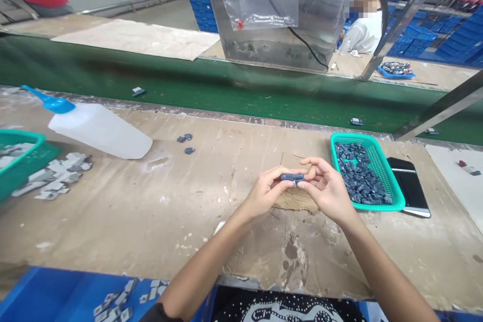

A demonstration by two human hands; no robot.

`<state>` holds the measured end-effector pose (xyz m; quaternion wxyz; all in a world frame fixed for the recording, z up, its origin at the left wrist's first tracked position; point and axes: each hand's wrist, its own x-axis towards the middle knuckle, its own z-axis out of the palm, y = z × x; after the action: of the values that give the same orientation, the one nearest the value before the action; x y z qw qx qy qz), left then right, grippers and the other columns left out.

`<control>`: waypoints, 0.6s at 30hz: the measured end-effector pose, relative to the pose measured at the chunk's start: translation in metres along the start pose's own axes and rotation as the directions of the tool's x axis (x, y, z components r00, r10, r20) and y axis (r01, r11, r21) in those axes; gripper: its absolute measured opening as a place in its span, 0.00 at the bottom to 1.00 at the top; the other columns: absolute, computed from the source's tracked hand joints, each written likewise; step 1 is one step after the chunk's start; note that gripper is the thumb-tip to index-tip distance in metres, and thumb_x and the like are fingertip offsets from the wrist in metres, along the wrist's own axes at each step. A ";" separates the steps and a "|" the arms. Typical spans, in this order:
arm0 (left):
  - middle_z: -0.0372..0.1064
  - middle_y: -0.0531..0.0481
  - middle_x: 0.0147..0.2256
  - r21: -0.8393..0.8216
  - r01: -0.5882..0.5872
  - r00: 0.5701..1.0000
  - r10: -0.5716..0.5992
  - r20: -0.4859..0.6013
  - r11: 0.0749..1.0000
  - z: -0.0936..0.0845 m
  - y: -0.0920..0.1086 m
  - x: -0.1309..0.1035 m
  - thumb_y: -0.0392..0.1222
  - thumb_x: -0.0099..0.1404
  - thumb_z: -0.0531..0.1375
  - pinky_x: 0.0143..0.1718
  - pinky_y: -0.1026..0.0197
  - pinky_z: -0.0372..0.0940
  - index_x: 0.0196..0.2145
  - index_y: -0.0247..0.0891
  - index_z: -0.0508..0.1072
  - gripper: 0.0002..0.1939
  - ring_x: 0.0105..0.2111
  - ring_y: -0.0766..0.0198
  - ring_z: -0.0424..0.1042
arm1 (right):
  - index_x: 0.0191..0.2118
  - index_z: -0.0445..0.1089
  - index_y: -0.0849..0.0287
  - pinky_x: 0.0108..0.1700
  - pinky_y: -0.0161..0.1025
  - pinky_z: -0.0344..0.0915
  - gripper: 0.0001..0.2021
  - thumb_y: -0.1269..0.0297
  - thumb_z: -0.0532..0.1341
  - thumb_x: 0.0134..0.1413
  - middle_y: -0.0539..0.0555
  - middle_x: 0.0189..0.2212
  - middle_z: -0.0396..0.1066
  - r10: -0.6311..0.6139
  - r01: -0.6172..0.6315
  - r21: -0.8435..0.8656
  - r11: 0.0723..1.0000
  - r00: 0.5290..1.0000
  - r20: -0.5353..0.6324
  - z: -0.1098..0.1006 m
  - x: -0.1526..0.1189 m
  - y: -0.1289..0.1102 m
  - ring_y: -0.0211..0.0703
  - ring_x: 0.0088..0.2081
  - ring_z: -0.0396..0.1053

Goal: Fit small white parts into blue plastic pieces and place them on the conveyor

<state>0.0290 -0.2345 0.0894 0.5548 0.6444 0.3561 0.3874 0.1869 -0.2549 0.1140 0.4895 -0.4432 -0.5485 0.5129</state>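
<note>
Between my two hands is a small dark blue-grey plastic part (292, 177) with a bit of pale grey at its lower side. My left hand (267, 188) pinches its left end between thumb and fingers. On its right end, the thumb and fingertips of my right hand (324, 187) close in, the other fingers curled above. Both hands hover over a piece of cardboard (298, 204) on the bench. Just right of my right hand sits a green basket (396, 193) heaped with small dark blue-grey parts (358, 173).
A white bottle (101, 128) with a blue nozzle lies at left, near pale grey pieces (60, 173) and another green basket (22, 138). Several dark parts (187, 137) lie mid-bench. A black phone-like object (411, 188) touches the right basket. Below is a blue bin (56, 292). A green belt (241, 98) runs behind.
</note>
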 end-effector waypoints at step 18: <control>0.68 0.49 0.24 0.065 0.334 0.909 -0.304 -0.285 0.940 -0.062 -0.021 0.128 0.32 0.50 0.62 0.33 0.64 0.61 0.26 0.31 0.68 0.05 0.26 0.67 0.66 | 0.51 0.59 0.58 0.45 0.48 0.63 0.18 0.62 0.54 0.54 0.56 0.37 0.69 -0.355 0.079 -0.723 0.687 0.904 -0.238 -0.095 -0.018 0.025 0.50 0.40 0.67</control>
<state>0.0301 -0.0910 0.0874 0.5196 0.5488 0.5502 0.3551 0.2827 -0.2583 0.0866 0.4355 -0.6112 -0.6509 0.1147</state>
